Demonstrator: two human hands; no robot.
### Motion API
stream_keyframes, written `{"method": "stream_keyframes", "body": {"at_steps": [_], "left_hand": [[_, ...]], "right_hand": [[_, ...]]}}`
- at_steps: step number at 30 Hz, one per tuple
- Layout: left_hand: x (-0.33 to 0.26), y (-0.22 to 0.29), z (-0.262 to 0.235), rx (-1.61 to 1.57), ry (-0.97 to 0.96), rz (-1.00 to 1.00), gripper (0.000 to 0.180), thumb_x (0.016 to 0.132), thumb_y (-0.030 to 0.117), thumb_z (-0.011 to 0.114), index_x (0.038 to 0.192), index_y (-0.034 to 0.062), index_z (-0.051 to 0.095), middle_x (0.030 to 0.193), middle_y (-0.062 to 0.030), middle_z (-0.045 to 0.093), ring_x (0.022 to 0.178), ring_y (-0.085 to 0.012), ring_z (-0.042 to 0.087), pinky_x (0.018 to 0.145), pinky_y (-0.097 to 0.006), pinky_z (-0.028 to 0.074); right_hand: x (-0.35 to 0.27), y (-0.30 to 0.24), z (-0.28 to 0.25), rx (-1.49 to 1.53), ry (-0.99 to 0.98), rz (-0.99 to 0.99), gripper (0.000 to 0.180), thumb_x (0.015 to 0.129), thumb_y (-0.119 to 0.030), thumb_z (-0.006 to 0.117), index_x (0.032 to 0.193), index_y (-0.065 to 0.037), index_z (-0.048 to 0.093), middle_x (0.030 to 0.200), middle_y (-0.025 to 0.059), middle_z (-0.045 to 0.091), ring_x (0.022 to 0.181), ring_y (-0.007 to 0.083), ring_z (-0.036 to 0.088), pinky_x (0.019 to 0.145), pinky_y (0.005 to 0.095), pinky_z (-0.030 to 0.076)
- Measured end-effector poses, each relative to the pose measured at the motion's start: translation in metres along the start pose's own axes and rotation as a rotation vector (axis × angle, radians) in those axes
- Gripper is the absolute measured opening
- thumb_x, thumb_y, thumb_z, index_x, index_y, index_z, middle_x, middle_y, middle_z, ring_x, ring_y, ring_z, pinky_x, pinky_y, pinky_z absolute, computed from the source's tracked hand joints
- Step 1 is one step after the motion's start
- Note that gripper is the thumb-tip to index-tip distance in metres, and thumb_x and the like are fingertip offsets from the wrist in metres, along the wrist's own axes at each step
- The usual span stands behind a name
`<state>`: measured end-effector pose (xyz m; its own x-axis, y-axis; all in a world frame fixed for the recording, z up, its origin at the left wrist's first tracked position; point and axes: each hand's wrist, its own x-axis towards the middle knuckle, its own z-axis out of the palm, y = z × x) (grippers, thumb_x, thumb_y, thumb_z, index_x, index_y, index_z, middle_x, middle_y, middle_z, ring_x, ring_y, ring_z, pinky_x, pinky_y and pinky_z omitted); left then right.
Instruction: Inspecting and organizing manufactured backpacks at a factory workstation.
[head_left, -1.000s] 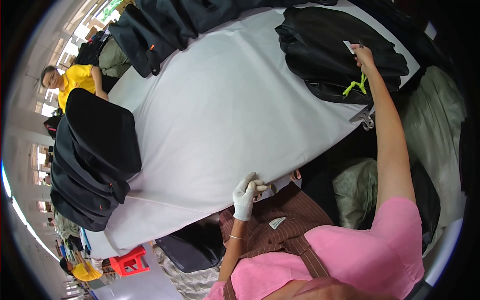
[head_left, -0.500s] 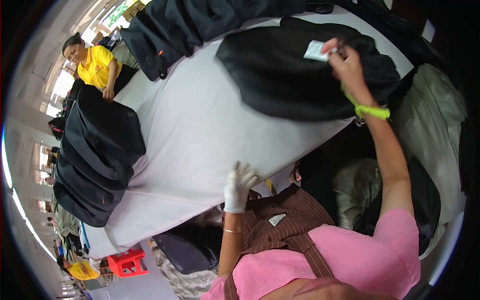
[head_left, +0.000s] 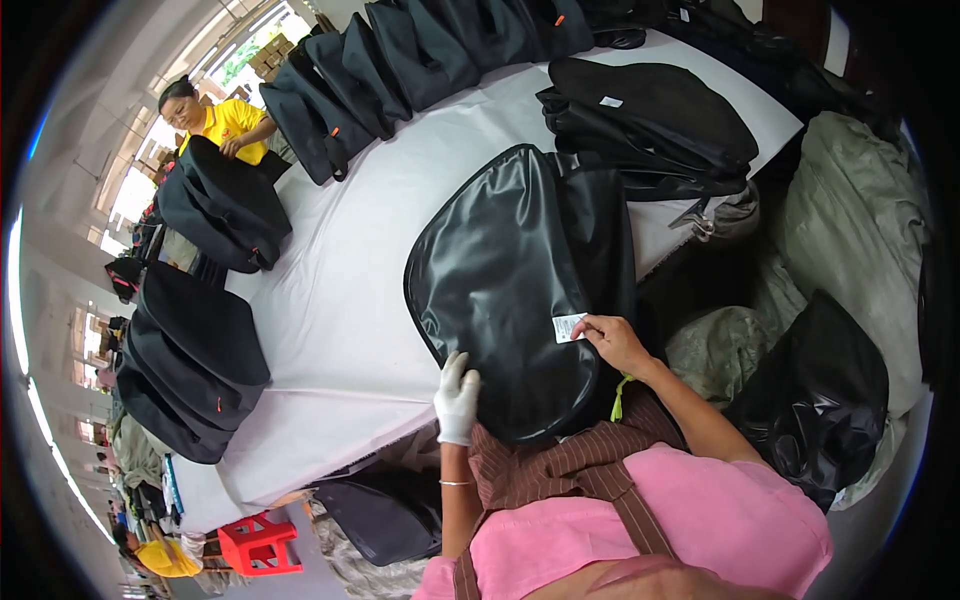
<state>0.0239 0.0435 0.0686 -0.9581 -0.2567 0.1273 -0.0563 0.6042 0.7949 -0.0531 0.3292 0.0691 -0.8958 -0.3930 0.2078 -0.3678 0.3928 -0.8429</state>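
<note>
A flat black bag [head_left: 500, 280] lies on the white table [head_left: 340, 290] right in front of me, its near edge hanging over the table's edge. My left hand [head_left: 457, 398], in a white glove, rests on the bag's near left rim. My right hand [head_left: 615, 340] pinches a small white tag [head_left: 568, 327] sewn on the bag's right side. A yellow-green band [head_left: 620, 396] hangs at my right wrist.
A stack of black bags [head_left: 650, 120] sits at the far right of the table, more [head_left: 440, 50] along the far edge and more [head_left: 190, 370] at the left. A person in yellow [head_left: 225, 125] handles a bag far left. Grey sacks [head_left: 850, 230] and a black sack [head_left: 820, 400] stand right.
My right hand has pulled a black bag from the far right stack across the table to its near edge. My left hand moved onto the bag's near rim.
</note>
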Motion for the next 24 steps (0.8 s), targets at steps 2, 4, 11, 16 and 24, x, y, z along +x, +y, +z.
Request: {"method": "stream_keyframes", "body": {"at_steps": [2, 4, 11, 16, 24], "left_hand": [[-0.010, 0.001, 0.015, 0.249, 0.060, 0.162, 0.038, 0.081, 0.017, 0.061, 0.117, 0.0055, 0.061, 0.130, -0.0158, 0.053, 0.109, -0.0344, 0.054, 0.093, -0.041, 0.045], [-0.017, 0.003, 0.028, 0.480, 0.084, 0.290, 0.038, 0.077, 0.015, 0.062, 0.114, 0.0044, 0.060, 0.127, -0.0150, 0.054, 0.111, -0.0365, 0.050, 0.093, -0.045, 0.044], [-0.029, -0.001, 0.038, 0.476, 0.234, 0.348, 0.039, 0.078, 0.012, 0.062, 0.115, 0.0034, 0.059, 0.128, -0.0164, 0.053, 0.112, -0.0350, 0.050, 0.095, -0.044, 0.042], [-0.032, -0.006, 0.040, 0.505, 0.251, 0.392, 0.040, 0.079, 0.013, 0.061, 0.118, 0.0037, 0.057, 0.130, -0.0161, 0.052, 0.113, -0.0344, 0.050, 0.095, -0.043, 0.042], [-0.032, -0.003, 0.042, 0.549, 0.214, 0.374, 0.040, 0.080, 0.013, 0.059, 0.119, 0.0041, 0.057, 0.131, -0.0151, 0.051, 0.114, -0.0330, 0.050, 0.096, -0.043, 0.041]], "right_hand": [[-0.010, 0.006, 0.003, 0.002, 0.027, 0.124, 0.013, 0.087, -0.006, 0.054, 0.090, -0.005, 0.066, 0.082, 0.0105, 0.064, 0.068, 0.0217, 0.059, 0.064, 0.0321, 0.045], [-0.018, 0.008, 0.006, 0.009, 0.003, 0.084, 0.013, 0.087, -0.006, 0.054, 0.090, -0.005, 0.066, 0.080, 0.0102, 0.063, 0.067, 0.0208, 0.058, 0.063, 0.0320, 0.045], [-0.039, 0.012, 0.021, -0.050, -0.052, 0.098, 0.015, 0.086, -0.005, 0.052, 0.091, -0.005, 0.066, 0.072, 0.0102, 0.059, 0.061, 0.0183, 0.054, 0.060, 0.0321, 0.043], [-0.043, 0.013, 0.023, -0.056, -0.107, 0.210, 0.019, 0.084, -0.006, 0.049, 0.092, -0.007, 0.066, 0.077, 0.0137, 0.062, 0.068, 0.0266, 0.059, 0.067, 0.0374, 0.046], [-0.045, 0.025, 0.028, -0.096, -0.016, 0.118, 0.014, 0.087, -0.011, 0.052, 0.091, -0.006, 0.065, 0.075, 0.0103, 0.060, 0.065, 0.0209, 0.055, 0.064, 0.0333, 0.044]]}}
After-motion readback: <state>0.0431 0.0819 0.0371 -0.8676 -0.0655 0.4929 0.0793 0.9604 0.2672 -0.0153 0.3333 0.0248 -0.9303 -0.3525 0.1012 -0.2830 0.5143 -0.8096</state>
